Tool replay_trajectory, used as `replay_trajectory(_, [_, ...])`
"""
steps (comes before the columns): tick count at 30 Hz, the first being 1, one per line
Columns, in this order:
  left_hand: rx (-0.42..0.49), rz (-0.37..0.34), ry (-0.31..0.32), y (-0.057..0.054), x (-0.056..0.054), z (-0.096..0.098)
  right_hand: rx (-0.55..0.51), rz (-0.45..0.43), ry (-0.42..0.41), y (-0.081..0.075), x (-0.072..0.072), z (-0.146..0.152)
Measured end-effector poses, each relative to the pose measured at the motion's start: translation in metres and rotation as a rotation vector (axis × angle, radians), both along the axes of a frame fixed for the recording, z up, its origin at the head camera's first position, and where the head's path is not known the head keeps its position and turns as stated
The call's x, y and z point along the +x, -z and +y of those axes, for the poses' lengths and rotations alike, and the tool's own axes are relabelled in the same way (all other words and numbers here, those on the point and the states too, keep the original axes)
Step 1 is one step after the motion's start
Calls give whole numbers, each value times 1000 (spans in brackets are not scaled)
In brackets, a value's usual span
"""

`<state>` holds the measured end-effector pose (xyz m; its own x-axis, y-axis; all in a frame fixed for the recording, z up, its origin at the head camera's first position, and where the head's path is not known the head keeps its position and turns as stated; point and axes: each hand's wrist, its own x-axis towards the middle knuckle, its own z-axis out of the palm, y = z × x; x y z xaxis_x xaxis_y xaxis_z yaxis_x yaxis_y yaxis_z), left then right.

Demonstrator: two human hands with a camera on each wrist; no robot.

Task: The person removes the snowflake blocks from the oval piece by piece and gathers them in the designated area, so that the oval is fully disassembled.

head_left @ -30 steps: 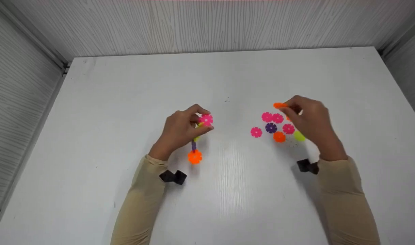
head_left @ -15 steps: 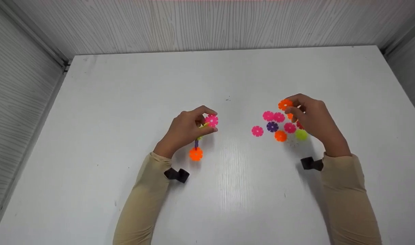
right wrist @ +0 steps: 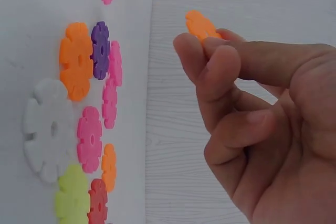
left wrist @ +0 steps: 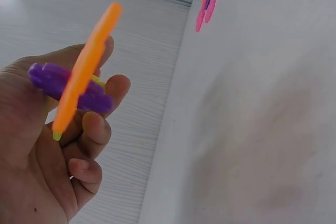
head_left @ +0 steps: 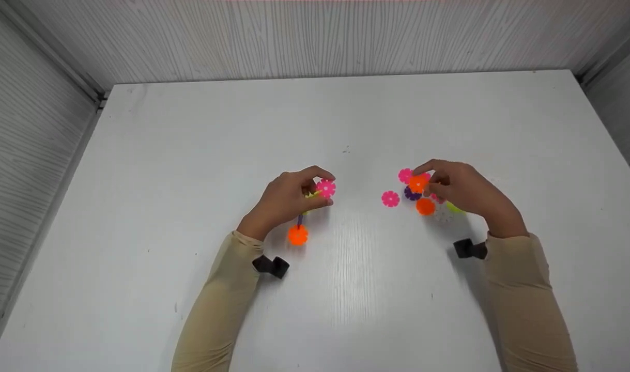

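In the head view my left hand (head_left: 283,201) holds a chain of slotted flower-shaped discs. A pink disc (head_left: 325,188) shows between thumb and forefinger, and an orange disc (head_left: 297,235) hangs at the lower end. The left wrist view shows a purple disc (left wrist: 97,100) crossing the orange one; yellow parts are mostly hidden behind. My right hand (head_left: 472,191) pinches a loose orange disc (right wrist: 199,24) between thumb and fingers, above the scattered discs. The two hands are apart.
Loose flower discs lie on the white table (head_left: 346,289) under my right hand: several pink, a purple (right wrist: 101,51), orange (right wrist: 76,61), a white (right wrist: 50,129), a yellow-green (right wrist: 73,195) and a red one (right wrist: 98,203). A wood-grain panel (head_left: 315,41) stands behind.
My right hand has turned the orange disc flatter to the head view, then brought it left and nearer over the loose discs. My left hand has shifted slightly right with the chain.
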<state>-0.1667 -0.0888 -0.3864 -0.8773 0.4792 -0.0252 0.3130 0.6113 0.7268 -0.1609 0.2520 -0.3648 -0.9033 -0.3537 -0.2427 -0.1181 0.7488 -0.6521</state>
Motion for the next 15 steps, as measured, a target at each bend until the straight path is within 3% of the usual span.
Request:
replay_trajectory(6, [-106, -49, 75, 4, 0, 3, 56, -104, -54, 5, 1, -7])
replay_trajectory(15, [-80, -72, 87, 6, 0, 4, 86, -199, -71, 9, 1, -13])
